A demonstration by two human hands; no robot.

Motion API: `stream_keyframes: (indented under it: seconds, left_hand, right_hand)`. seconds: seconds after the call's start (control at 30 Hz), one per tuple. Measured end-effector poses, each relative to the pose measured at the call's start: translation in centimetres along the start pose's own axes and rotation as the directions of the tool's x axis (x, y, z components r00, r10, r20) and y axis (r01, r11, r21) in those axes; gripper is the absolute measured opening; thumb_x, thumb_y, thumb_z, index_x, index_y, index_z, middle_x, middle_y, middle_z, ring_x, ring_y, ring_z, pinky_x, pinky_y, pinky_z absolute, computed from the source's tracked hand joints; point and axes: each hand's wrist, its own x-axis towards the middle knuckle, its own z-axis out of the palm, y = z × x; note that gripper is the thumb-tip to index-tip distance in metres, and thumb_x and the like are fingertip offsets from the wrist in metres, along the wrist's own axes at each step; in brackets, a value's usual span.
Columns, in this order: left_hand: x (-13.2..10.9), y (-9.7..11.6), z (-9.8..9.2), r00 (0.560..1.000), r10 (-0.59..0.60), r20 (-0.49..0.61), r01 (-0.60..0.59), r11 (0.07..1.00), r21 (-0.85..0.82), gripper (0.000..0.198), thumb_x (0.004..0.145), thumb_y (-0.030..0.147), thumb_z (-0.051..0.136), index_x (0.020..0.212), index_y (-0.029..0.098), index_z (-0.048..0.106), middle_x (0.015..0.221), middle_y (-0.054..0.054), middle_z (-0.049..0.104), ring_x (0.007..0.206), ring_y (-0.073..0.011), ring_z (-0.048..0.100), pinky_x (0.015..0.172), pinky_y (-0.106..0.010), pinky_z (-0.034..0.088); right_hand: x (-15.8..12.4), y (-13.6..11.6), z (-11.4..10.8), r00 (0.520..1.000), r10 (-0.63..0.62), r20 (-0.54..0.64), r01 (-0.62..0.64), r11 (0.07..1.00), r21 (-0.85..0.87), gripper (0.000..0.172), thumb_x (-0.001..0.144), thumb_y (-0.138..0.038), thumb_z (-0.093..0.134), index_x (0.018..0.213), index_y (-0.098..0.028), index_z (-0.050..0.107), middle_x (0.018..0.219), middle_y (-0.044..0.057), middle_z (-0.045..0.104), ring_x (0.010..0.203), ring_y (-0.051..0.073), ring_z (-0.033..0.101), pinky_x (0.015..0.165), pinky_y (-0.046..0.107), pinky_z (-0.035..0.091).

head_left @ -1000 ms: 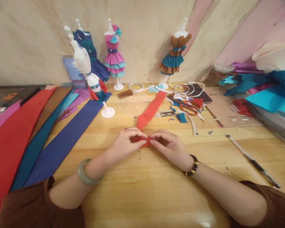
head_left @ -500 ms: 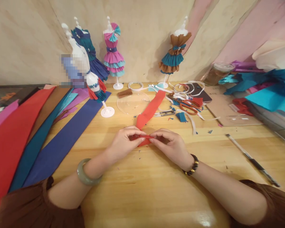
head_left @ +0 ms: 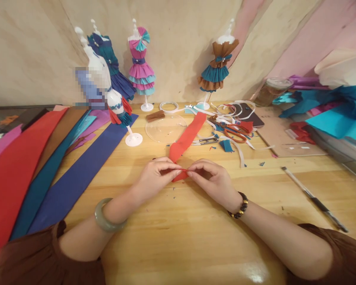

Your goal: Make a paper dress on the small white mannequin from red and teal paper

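A red crepe paper strip (head_left: pixel 187 136) runs from the middle of the table down to my two hands. My left hand (head_left: pixel 163 174) pinches its near end between thumb and fingertips. From the other side my right hand (head_left: pixel 209 178) pinches the same end, fingertips almost meeting the left ones. Between them the paper is gathered into a thin fold, and a small red flap hangs just below. Beyond the strip lie thread snips (head_left: pixel 206 141) and orange-handled scissors (head_left: pixel 235 134).
At the left stands a white mannequin (head_left: pixel 99 67) on a round base, with dressed mannequins behind it. Long paper strips, one of them blue (head_left: pixel 86 170), cover the left side. A pen (head_left: pixel 314 200) lies at right, a clear dish (head_left: pixel 166 130) farther back.
The fold between my fingertips looks thinner and more tightly pressed. Both hands stay in nearly the same place, and the view has shifted very slightly.
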Motion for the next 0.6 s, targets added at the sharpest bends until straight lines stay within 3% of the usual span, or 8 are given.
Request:
stream_keyframes:
  seconds: [0.6]
  left_hand:
    - [-0.10, -0.10, 0.01, 0.980, -0.191, 0.055, 0.197, 0.968, -0.153, 0.014, 0.078, 0.023, 0.067, 0.087, 0.019, 0.077, 0.081, -0.003, 0.076, 0.070, -0.0145, 0.067, 0.067, -0.025, 0.053]
  right_hand:
    - [-0.18, 0.51, -0.04, 0.992, 0.121, 0.026, -0.123, 0.984, 0.128, 0.012, 0.082, -0.032, 0.068, 0.082, -0.021, 0.072, 0.076, 0.004, 0.074, 0.065, 0.016, 0.066, 0.062, 0.029, 0.055]
